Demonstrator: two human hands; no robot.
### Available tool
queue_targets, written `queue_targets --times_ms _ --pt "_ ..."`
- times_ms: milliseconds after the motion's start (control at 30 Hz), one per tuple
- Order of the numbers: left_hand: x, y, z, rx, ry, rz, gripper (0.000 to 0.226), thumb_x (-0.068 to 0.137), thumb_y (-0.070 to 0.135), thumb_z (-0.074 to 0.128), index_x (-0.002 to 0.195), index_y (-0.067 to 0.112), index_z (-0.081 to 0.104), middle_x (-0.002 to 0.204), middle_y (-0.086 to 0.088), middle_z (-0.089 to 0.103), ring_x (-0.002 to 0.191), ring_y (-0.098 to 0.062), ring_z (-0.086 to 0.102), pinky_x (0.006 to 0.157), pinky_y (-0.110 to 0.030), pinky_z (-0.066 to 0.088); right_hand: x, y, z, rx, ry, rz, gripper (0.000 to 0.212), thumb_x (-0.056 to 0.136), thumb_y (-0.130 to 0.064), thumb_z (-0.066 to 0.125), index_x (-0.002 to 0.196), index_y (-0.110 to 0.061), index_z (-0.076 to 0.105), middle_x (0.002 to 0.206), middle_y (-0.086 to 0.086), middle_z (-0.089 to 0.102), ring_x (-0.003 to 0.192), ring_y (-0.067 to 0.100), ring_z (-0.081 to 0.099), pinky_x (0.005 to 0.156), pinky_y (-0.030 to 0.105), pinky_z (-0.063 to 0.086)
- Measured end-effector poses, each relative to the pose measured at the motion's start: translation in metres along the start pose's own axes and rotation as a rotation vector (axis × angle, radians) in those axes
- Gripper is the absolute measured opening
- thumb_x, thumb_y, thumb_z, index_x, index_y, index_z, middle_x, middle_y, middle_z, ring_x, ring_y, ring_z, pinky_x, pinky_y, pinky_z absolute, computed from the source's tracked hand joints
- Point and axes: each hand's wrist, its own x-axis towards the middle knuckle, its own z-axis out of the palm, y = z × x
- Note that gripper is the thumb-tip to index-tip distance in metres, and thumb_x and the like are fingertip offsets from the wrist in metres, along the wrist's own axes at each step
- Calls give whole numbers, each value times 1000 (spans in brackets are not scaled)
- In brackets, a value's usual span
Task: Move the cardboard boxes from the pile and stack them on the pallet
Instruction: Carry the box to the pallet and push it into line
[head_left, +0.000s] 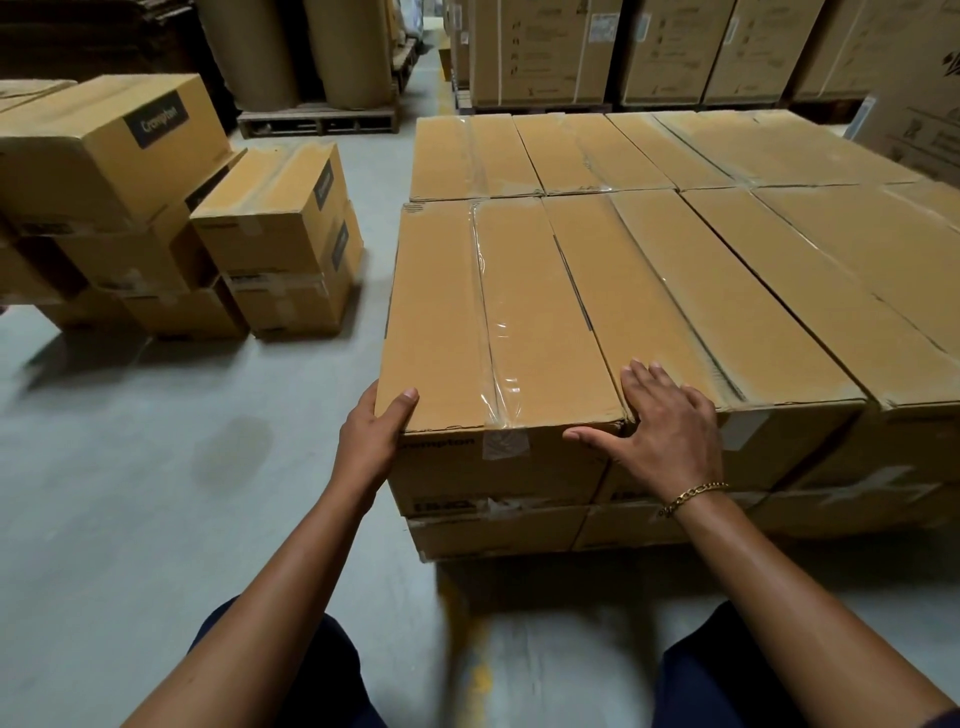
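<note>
Long tan box, clear-taped, is gripped at its corner by the left hand; the right hand is laid flat on top.

Front box, centre: plain tan cardboard, with one clear glossy tape stripe along the top and darker brown lettering on the near face.
Pile boxes, 10 o'clock: same tan. Label: dark, with pale lettering.
Floor, 8 o'clock: pale grey-green. Floor line, 6 o'clock: worn yellow.
Bracelet, 4 o'clock: gold chain links.
Trousers, 7 o'clock: dark navy.
Rolls, 11 o'clock: plain brown.
</note>
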Motion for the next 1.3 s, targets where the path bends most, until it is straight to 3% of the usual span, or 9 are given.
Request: queue_targets --times_ms 400,833,1000,1133,1233,1300 --pt "-3 1 0 -18 7 -18 51 99 51 56 143 27 53 129 3 64 117 -19 58 94 -36 47 -4 2 -4 -22 -26 -42 125 64 -105 11 155 -21 34 163 -3 29 151 14 22 119 42 25" --pt "-4 1 -1 -14 4 -17 51 98 52 56 143 27 54 129 4 65 117 -18 59 93 -34 46 -5 1 -2 -8 -6 -28 123 65 -104 12 152 -21 40 161 -4 34 150 13 27 118 42 28" --pt "-7 3 -4 -46 -31 -31 48 98 49 57 142 31 52 125 10 63 113 -12 59 94 -33 47 -6 3 -2 -38 -28 -47 121 68 -102 14 152 -19 40 161 -2 33 150 15 28 117 43 30" --pt "-11 8 -10 -30 -65 -57 48 99 46 55 145 33 49 129 12 61 105 5 56 90 -27 47 -4 5 -7 -8 -135 -42 122 67 -102 7 157 -22 26 165 -5 19 153 12 16 122 42 18" --pt "-15 21 -21 0 -79 -134 62 96 49 57 153 31 40 147 9 51 123 -9 56 100 -30 46 1 0 -23 52 -251 -4 123 65 -101 -6 159 -24 12 166 -8 3 153 9 4 124 39 7" --pt "-16 38 -32 40 -78 -190 71 93 54 58 156 33 34 157 8 42 140 -17 44 110 -37 40 5 -8 -40 73 -316 6 120 64 -99 -8 160 -27 3 165 -11 -8 153 7 -2 124 38 2"
